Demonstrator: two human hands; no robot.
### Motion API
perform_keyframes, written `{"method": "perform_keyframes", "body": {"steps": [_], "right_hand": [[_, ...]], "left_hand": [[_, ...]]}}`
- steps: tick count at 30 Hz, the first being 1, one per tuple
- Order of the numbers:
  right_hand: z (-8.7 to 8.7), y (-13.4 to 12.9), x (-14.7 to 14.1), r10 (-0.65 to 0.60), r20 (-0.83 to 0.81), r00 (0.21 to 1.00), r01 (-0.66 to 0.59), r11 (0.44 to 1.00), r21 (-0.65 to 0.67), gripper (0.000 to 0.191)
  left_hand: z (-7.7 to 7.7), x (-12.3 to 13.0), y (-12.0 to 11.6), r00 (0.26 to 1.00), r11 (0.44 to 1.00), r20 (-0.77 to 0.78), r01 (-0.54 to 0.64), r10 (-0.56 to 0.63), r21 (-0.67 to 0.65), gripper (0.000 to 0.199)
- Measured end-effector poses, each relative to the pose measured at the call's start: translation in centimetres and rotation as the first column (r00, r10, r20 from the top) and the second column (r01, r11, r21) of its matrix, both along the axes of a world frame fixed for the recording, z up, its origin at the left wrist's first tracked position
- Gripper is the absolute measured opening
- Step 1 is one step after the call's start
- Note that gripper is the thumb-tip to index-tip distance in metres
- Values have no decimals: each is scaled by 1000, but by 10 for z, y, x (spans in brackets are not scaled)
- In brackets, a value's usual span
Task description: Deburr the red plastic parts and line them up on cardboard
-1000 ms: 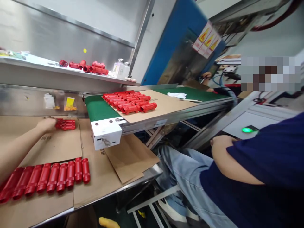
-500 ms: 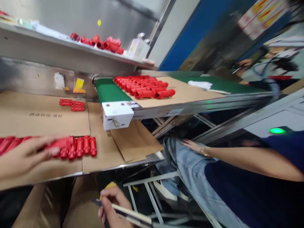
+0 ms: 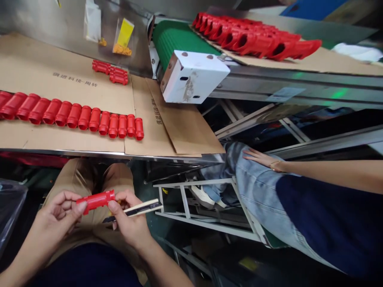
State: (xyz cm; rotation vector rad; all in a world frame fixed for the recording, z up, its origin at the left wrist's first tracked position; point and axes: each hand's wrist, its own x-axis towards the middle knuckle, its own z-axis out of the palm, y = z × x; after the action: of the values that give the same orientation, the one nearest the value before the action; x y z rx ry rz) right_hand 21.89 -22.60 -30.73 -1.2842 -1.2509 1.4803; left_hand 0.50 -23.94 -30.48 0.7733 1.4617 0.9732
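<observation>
My left hand (image 3: 64,215) pinches one end of a short red plastic tube (image 3: 97,200) with a collared end, held above my lap. At the tube's other end is my right hand (image 3: 130,217), its thumb against the tube. That hand also grips a slim cream-and-black tool (image 3: 143,208); its dark tip points left below the tube, and its exact kind is unclear. A small yellow bit shows by the right fingers, mostly hidden. On the cardboard-covered bench (image 3: 72,139) ahead, similar red tubes (image 3: 85,117) lie side by side in a long row.
Two red piece clusters (image 3: 110,72) lie farther back, near a bag with a yellow label (image 3: 125,34). A green conveyor (image 3: 176,40) with a white end bracket (image 3: 194,77) carries more red parts (image 3: 254,38) on cardboard. To the right sits another person (image 3: 323,207), beside a metal frame (image 3: 206,217).
My left hand has left the row with a red tube and come down to my lap. My right hand has moved left to meet it, still gripping the tool. The view has tilted downward.
</observation>
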Motion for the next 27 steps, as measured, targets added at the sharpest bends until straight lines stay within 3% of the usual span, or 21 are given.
{"method": "perform_keyframes", "body": {"steps": [3, 5, 8, 11, 14, 21, 27], "right_hand": [[0, -12, 0, -59, 207, 977, 10, 973, 231, 36], [1, -16, 0, -96, 261, 961, 24, 963, 267, 35], [0, -17, -5, -77, 139, 987, 66, 995, 80, 46], [-5, -15, -11, -52, -3, 999, 52, 992, -114, 60], [-8, -15, -12, -39, -25, 999, 35, 989, -145, 62], [-1, -11, -6, 38, 71, 997, -41, 998, 44, 49], [7, -7, -6, 119, 134, 984, -139, 980, 146, 35]], "left_hand": [[4, 5, -8, 997, 997, 21, -69, 68, 21, 46], [6, 5, -8, 995, 993, -4, -99, 100, 61, 44], [4, 2, -6, 997, 998, -64, -34, 37, 57, 48], [-1, -1, -4, 990, 997, -138, 6, 4, 74, 52], [-4, -5, -2, 976, 993, -218, 22, 3, 113, 53], [4, -18, 10, 886, 920, -448, 265, -116, 287, 28], [24, -14, 24, 808, 775, -402, 560, -432, 293, 20]]}}
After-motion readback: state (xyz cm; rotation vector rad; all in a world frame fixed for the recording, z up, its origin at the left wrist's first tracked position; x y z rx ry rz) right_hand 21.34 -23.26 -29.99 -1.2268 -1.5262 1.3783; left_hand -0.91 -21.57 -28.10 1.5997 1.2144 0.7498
